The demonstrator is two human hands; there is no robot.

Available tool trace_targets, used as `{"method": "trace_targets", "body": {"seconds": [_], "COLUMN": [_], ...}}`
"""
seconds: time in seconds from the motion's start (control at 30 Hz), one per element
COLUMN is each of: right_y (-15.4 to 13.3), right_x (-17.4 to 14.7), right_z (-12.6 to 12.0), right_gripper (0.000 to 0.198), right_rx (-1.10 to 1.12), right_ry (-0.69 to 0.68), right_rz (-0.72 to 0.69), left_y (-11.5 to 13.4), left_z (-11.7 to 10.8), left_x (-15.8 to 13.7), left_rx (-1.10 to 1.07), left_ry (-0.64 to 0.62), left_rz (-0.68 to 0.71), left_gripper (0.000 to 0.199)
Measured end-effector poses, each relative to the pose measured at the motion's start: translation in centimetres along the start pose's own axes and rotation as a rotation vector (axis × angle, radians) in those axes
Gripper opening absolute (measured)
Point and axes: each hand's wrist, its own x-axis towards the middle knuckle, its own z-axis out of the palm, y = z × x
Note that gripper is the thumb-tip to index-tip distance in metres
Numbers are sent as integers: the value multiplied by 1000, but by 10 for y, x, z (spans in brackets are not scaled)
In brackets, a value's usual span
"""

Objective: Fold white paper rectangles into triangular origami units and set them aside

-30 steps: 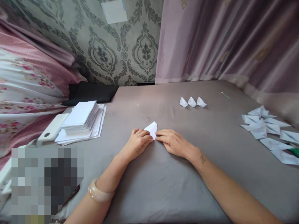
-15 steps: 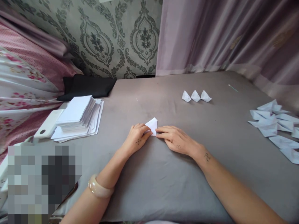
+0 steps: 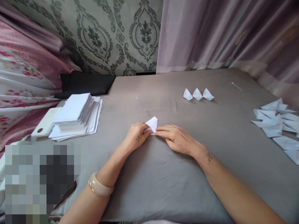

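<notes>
A small folded white paper (image 3: 153, 123), with a pointed top, lies on the grey cloth between my two hands. My left hand (image 3: 138, 132) is closed on its left side, thumb along the lower edge and fingers over the paper. The fingertips of my right hand (image 3: 176, 137) pinch the paper's lower right corner, fingers held together and reaching left. Parts of the paper's lower edge are hidden under the fingertips. A pale bangle (image 3: 100, 185) sits on my left forearm.
A stack of white paper (image 3: 71, 109) stands at left beside a white board (image 3: 44, 124) and black cloth (image 3: 86, 82). Three small folded paper pieces (image 3: 197, 94) sit in a row behind my right hand. Several folded papers (image 3: 272, 124) are heaped at far right. A thin stick (image 3: 236, 86) lies behind.
The lower edge of the paper is now folded up a little, and my right fingertips have slid slightly left over its corner. The camera view has shifted slightly.
</notes>
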Motion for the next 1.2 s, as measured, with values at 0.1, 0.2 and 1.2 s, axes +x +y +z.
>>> {"method": "trace_targets", "body": {"seconds": [0.1, 0.2, 1.2], "right_y": [1, 1, 0], "right_x": [-1, -1, 11], "right_z": [3, 7, 14], "right_gripper": [49, 46, 34], "right_rx": [-51, -78, -9], "right_ry": [-25, -25, 64], "right_rz": [-3, 8, -18], "left_y": [0, 1, -1], "left_z": [1, 1, 7], "left_x": [0, -1, -7], "left_rx": [12, 81, 112], "left_ry": [-7, 43, 197], "left_rz": [0, -52, -257], "left_gripper": [19, 19, 16]}}
